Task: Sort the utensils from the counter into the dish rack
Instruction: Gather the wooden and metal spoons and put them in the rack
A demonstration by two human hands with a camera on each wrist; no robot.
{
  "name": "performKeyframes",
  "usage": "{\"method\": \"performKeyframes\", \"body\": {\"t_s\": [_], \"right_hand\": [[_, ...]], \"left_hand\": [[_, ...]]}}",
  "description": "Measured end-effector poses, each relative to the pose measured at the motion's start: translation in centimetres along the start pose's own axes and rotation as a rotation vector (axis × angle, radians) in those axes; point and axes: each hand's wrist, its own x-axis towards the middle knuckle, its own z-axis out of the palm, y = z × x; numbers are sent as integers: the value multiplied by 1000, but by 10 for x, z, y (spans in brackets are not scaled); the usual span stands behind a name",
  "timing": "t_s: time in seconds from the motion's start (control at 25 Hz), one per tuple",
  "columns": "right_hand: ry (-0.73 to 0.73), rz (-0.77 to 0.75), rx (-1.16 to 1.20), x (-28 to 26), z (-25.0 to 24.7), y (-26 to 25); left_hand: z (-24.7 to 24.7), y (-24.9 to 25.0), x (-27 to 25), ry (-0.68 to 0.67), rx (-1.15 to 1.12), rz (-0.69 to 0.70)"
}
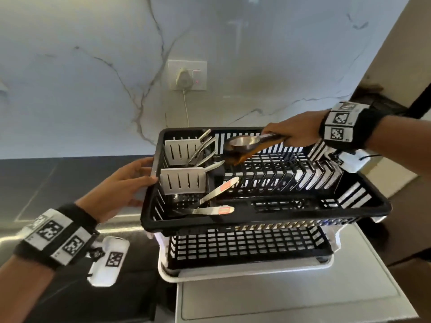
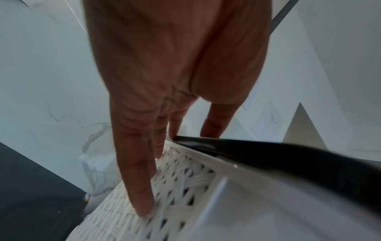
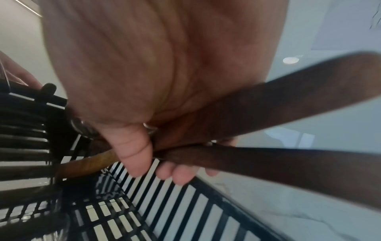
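A black two-tier dish rack (image 1: 268, 220) stands on the counter. Its upper tray's left compartment holds two slotted metal spatulas (image 1: 182, 149) (image 1: 183, 184), whose handles reach right. Above the tray's back part, my right hand (image 1: 275, 136) grips a bundle: a metal ladle (image 1: 242, 144) with brown wooden utensils (image 1: 249, 155) under it. In the right wrist view the right hand (image 3: 160, 163) curls round the wooden handles (image 3: 268, 114) above the rack (image 3: 185, 203). My left hand (image 1: 140, 178) touches the rack's left rim with straight fingers. The left wrist view shows the left hand (image 2: 156, 146) against the black rim (image 2: 288, 161).
A wall socket with a plug (image 1: 187, 75) and a hanging cable sits on the marble wall behind the rack. The lower tier (image 1: 245, 245) stands on a white drip tray (image 1: 233, 273) over a steel surface (image 1: 279, 299). Dark counter (image 1: 46, 178) lies to the left.
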Motion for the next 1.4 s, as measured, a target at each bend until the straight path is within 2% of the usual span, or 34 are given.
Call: {"method": "performKeyframes", "body": {"t_s": [0.2, 0.4, 0.52, 0.96, 1.16, 1.4], "right_hand": [[-96, -193, 199, 34, 14, 2], [-255, -209, 313, 52, 20, -9], [-308, -190, 382, 67, 26, -20], [-2, -160, 102, 52, 8, -23], [-14, -156, 83, 52, 12, -24], [-8, -106, 171, 41, 4, -38]], "left_hand": [[6, 4, 3, 63, -20, -30], [8, 6, 3, 87, -39, -57], [8, 7, 0, 52, -67, -59], [0, 2, 2, 4, -148, -33], [2, 5, -2, 11, -173, -49], [5, 12, -2, 65, -139, -105]]}}
